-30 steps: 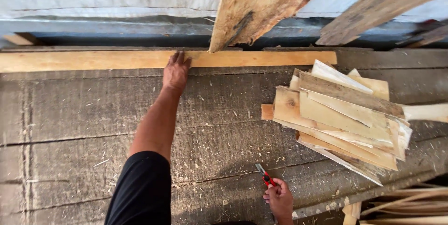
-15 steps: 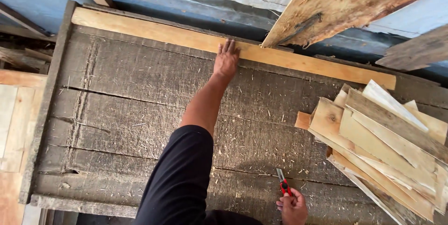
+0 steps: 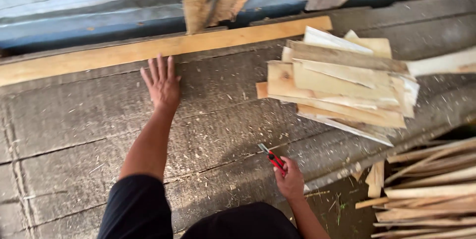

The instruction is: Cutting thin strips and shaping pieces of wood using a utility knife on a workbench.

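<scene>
Left hand (image 3: 161, 84): open, flat on bench (image 3: 89, 135), near long plank (image 3: 148, 50).
Right hand (image 3: 290, 182): closed around red knife (image 3: 272, 157), blade out.
Advice: blade best kept away from body.
Stack of boards (image 3: 342, 88): right, untouched.

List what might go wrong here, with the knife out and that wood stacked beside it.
1. The right hand holds a red utility knife with its blade extended; a slip might cut the left hand spread flat on the workbench.
2. The loose stack of wood strips looks uneven and could slide off.
</scene>
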